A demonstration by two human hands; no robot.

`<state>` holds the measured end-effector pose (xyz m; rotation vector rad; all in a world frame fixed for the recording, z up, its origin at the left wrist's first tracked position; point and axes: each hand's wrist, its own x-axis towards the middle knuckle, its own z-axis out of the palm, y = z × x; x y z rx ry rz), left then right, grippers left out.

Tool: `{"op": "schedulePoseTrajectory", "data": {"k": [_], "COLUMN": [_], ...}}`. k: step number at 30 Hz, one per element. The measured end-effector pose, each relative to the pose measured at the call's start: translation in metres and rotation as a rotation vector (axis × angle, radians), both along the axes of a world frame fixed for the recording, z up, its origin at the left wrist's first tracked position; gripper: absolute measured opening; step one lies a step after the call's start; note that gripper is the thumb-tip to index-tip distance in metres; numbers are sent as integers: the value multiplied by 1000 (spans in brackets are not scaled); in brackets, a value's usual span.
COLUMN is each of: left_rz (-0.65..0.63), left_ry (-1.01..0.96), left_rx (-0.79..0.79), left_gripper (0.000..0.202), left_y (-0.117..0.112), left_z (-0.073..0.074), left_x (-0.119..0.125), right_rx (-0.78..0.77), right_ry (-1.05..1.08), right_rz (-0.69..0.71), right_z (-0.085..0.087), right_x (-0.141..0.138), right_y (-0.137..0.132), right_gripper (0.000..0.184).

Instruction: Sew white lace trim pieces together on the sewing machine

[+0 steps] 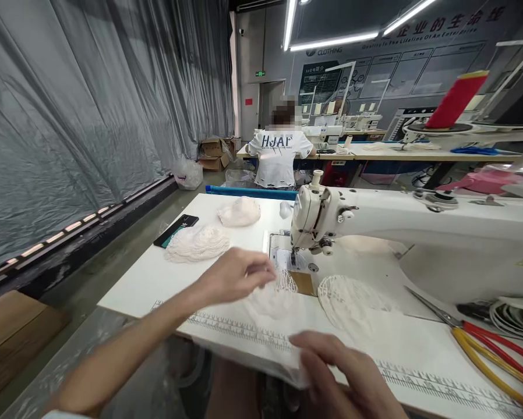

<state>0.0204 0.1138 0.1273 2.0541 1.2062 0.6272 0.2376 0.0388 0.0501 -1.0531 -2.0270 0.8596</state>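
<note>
My left hand [237, 273] hovers over a white lace piece [272, 299] in front of the sewing machine [316, 218]. Its fingers are loosely stretched and somewhat blurred, and I see nothing in them. The lace piece's openwork end lies near the presser foot [293, 256]. My right hand [346, 372] is at the table's front edge, smeared by motion. Beside its fingertips a sheer, translucent sheet [283, 369] runs along the edge; whether they grip it is unclear. A stack of lace pieces [346, 302] lies right of the needle area.
More lace pieces [198, 241] and a pale pile [239, 211] lie at left, near a dark phone-like object [176, 230]. Scissors [458, 329] with red and yellow handles rest at right. A printed ruler [244, 330] lines the front edge. A co-worker [279, 151] sits ahead.
</note>
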Motion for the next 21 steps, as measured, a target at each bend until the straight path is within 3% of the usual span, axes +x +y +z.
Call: {"op": "schedulePoseTrajectory", "data": {"k": [2, 4, 6, 8, 11, 16, 21], "left_rz": [-84, -128, -127, -103, -30, 60, 81], "left_ry": [132, 242, 282, 302, 328, 336, 316], "left_rx": [34, -29, -48, -47, -27, -19, -29], "left_gripper": [16, 14, 10, 8, 12, 22, 23], "left_y": [44, 77, 95, 99, 94, 90, 88], "left_z": [-5, -24, -47, -65, -78, -86, -86], "left_x": [7, 13, 17, 19, 24, 46, 57], "right_rx": [29, 21, 7, -13, -35, -83, -104], "right_ry": [-60, -145, -224, -277, -347, -427, -382], "right_rz": [22, -25, -30, -1, 2, -89, -126], "right_z": [1, -4, -11, -18, -24, -26, -17], "right_x": [-6, -8, -5, 1, 13, 43, 60], "right_y": [30, 57, 73, 79, 82, 96, 98], "right_gripper": [22, 22, 23, 24, 26, 29, 26]}}
